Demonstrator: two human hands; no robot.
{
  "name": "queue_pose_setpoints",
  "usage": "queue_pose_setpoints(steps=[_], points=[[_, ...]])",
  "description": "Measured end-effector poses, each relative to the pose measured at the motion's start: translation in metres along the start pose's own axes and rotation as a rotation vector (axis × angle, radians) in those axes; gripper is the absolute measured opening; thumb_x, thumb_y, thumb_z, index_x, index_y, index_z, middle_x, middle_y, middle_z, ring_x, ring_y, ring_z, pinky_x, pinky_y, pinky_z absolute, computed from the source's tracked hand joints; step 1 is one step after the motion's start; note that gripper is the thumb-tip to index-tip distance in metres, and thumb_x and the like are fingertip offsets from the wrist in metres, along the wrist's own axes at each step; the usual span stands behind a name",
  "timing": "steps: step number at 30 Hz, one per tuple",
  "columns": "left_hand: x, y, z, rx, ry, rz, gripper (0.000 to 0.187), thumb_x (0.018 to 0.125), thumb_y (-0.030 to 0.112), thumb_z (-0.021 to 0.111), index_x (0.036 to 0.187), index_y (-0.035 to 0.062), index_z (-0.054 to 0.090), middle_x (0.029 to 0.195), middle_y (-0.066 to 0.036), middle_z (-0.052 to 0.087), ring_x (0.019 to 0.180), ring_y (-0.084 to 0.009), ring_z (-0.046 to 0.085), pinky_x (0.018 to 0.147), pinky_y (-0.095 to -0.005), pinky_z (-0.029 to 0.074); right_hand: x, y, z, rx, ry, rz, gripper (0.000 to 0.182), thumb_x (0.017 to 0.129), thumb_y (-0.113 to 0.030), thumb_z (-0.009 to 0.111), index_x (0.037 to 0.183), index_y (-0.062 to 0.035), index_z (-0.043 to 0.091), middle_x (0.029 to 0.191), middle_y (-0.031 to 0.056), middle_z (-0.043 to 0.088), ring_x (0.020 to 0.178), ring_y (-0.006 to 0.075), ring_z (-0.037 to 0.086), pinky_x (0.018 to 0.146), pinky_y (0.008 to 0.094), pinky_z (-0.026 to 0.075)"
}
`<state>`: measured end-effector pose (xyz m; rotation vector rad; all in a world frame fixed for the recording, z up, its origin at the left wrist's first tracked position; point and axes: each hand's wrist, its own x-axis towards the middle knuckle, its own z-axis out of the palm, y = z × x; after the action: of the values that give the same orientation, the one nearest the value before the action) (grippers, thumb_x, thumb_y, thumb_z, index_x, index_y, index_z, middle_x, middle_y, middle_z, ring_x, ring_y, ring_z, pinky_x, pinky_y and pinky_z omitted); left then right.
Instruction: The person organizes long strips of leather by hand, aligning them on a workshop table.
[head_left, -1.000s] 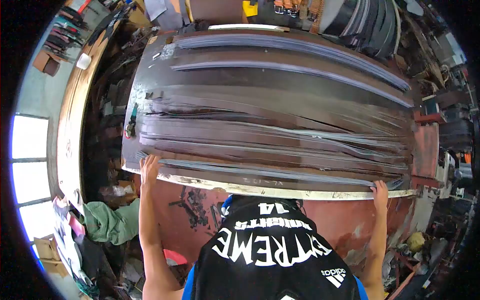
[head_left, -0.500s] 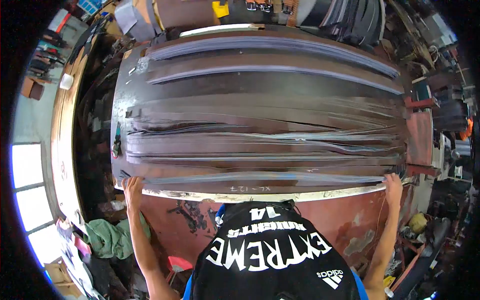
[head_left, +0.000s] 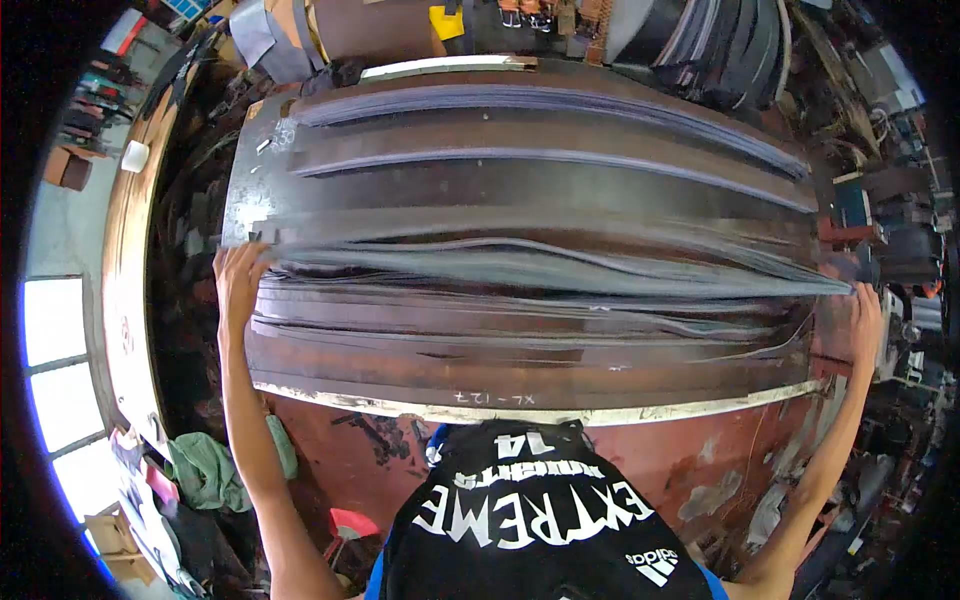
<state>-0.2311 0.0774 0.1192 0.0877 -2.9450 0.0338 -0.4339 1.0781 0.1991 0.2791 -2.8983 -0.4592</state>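
Note:
A long bundle of thin dark strips (head_left: 560, 262) stretches across the worktable (head_left: 400, 382), bowed in the middle and blurred by motion. My left hand (head_left: 238, 278) is closed on its left end at the table's left edge. At the far right, my right hand (head_left: 866, 310) grips the other end, past the table's right edge. More loose strips (head_left: 520, 318) lie in uneven layers just in front of the bundle. Behind it rest two neater stacks, a thin strip stack (head_left: 560, 157) and a thicker strip stack (head_left: 560, 97).
Chalk marks (head_left: 490, 398) show near the pale front edge (head_left: 480, 411). A long wooden board (head_left: 125, 300) runs along the left side, with a white roll (head_left: 134, 156) on it. Dark sheets (head_left: 720, 50) hang at the back right. Green cloth (head_left: 210, 470) lies low at left.
Both hands have moved from the table's front edge to farther back and outward, carrying the strip bundle. The front area where it lay now shows bare table.

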Motion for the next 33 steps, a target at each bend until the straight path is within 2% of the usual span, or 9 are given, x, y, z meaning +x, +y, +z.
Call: queue_pose_setpoints(steps=[4,6,10,12,16,20,24,29,33], points=[[0.062,0.007,0.032,-0.045,-0.016,-0.024,0.023,0.090,0.024,0.061,0.108,0.0100,0.065,0.103,-0.007,0.067,0.104,-0.0275,0.059,0.101,-0.0473,0.034,0.052,-0.013,0.028,0.026,0.072,-0.065,0.030,0.098,-0.016,0.052,0.123,-0.0021,0.061,0.129,0.0232,0.057,0.123,0.0387,0.052,0.103,0.0437,0.041],[0.082,0.005,0.057,-0.056,-0.028,-0.048,0.024,0.090,0.026,0.061,0.108,0.0108,0.065,0.102,-0.007,0.067,0.104,-0.0272,0.059,0.101,-0.0479,0.033,0.074,-0.027,0.040,0.082,0.003,-0.055,0.031,0.095,-0.018,0.055,0.120,-0.0007,0.059,0.121,0.0212,0.061,0.111,0.0405,0.057,0.093,0.0450,0.046],[0.106,0.004,0.102,-0.038,-0.086,-0.050,0.028,0.091,0.033,0.060,0.109,0.0131,0.066,0.104,-0.005,0.067,0.104,-0.0280,0.059,0.100,-0.0534,0.032,0.111,-0.039,0.085,0.086,-0.079,-0.022,0.030,0.092,-0.018,0.058,0.118,-0.0034,0.060,0.112,0.0209,0.063,0.104,0.0398,0.059,0.089,0.0459,0.046],[0.112,0.006,0.116,-0.026,-0.162,-0.103,0.031,0.091,0.037,0.060,0.111,0.0147,0.066,0.108,-0.004,0.068,0.105,-0.0285,0.060,0.101,-0.0592,0.030,0.125,-0.048,0.104,0.065,-0.076,-0.087,0.027,0.090,-0.020,0.060,0.114,-0.0074,0.061,0.107,0.0170,0.063,0.101,0.0383,0.059,0.084,0.0481,0.045],[0.121,0.005,0.131,-0.019,-0.268,-0.123,0.033,0.089,0.038,0.061,0.111,0.0149,0.066,0.107,-0.004,0.068,0.106,-0.0283,0.060,0.102,-0.0607,0.029,0.141,-0.063,0.142,0.119,-0.137,-0.153,0.025,0.089,-0.025,0.062,0.107,-0.0085,0.061,0.101,0.0120,0.064,0.100,0.0368,0.059,0.080,0.0499,0.043],[0.125,0.002,0.143,-0.012,-0.341,-0.136,0.032,0.087,0.037,0.063,0.110,0.0146,0.068,0.107,-0.006,0.069,0.107,-0.0280,0.061,0.102,-0.0589,0.030,0.149,-0.075,0.166,0.095,-0.232,-0.151,0.032,0.090,-0.035,0.059,0.108,-0.0082,0.060,0.102,0.0124,0.064,0.102,0.0375,0.059,0.084,0.0505,0.043],[0.131,-0.020,0.164,-0.028,-0.390,-0.170,0.033,0.085,0.034,0.068,0.110,0.0139,0.069,0.112,-0.008,0.069,0.111,-0.0283,0.060,0.103,-0.0538,0.031,0.168,-0.078,0.181,0.132,-0.312,-0.146,0.028,0.088,-0.029,0.063,0.108,-0.0097,0.063,0.105,0.0134,0.065,0.103,0.0375,0.059,0.088,0.0499,0.043],[0.144,-0.028,0.164,-0.115,-0.480,-0.243,0.036,0.083,0.032,0.071,0.113,0.0146,0.068,0.116,-0.008,0.067,0.116,-0.0285,0.058,0.104,-0.0505,0.032,0.194,-0.074,0.212,0.163,-0.365,-0.138,0.037,0.083,-0.031,0.069,0.112,-0.0080,0.067,0.111,0.0153,0.066,0.106,0.0383,0.059,0.091,0.0461,0.045],[0.130,-0.035,0.173,-0.141,-0.408,-0.219,0.037,0.083,0.032,0.070,0.115,0.0142,0.067,0.119,-0.008,0.065,0.118,-0.0283,0.056,0.104,-0.0501,0.033,0.182,-0.067,0.234,0.313,-0.261,-0.111,0.035,0.085,-0.028,0.068,0.110,-0.0036,0.066,0.111,0.0186,0.066,0.106,0.0386,0.059,0.092,0.0447,0.045]])
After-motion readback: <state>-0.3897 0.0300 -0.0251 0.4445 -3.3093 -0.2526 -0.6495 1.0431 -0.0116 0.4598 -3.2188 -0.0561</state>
